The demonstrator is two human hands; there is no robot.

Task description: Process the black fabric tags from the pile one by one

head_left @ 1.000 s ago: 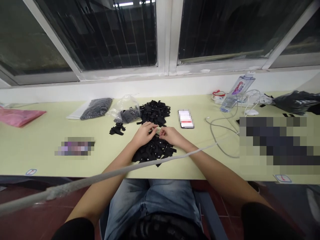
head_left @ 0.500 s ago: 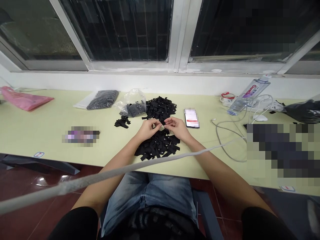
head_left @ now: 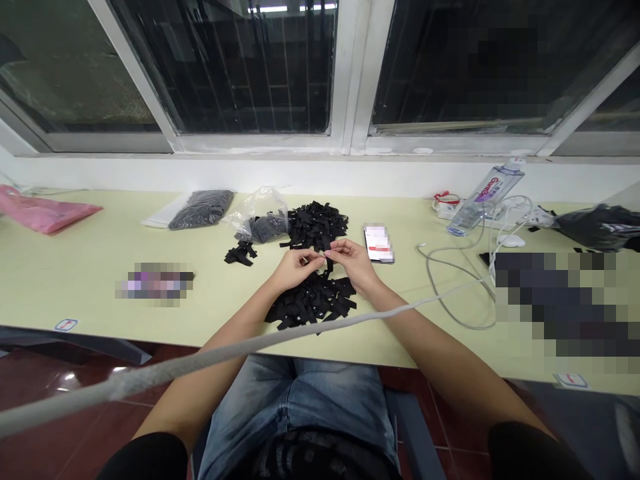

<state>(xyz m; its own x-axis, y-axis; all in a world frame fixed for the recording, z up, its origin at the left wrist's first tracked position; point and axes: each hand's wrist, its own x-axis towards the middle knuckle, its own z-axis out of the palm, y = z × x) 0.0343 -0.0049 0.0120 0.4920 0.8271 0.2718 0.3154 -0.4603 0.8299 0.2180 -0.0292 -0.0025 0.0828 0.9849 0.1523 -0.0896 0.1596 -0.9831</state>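
Note:
My left hand (head_left: 299, 268) and my right hand (head_left: 351, 262) meet at the fingertips between two piles of black fabric strips. Between them hangs a small black strip (head_left: 329, 265), pinched by my right thumb and finger. The left fingertips are pressed together at its upper end; what they grip is too small to make out. The far pile (head_left: 317, 223) lies behind my hands, and the near pile (head_left: 313, 301) lies in front of them, partly under my left wrist. A few loose strips (head_left: 241, 253) are to the left of the far pile.
On the pale yellow table (head_left: 200, 320) lie a clear bag (head_left: 265, 223), a filled bag (head_left: 201, 209), a phone (head_left: 379, 244) and a pink bag (head_left: 45, 208). At the right are a tilted bottle (head_left: 487, 197) and cables. A thick grey cord (head_left: 250, 348) crosses the view over my forearms.
The camera view has shifted slightly, so the table appears lower. My hands remain together, and a black strip now shows hanging below the fingertips.

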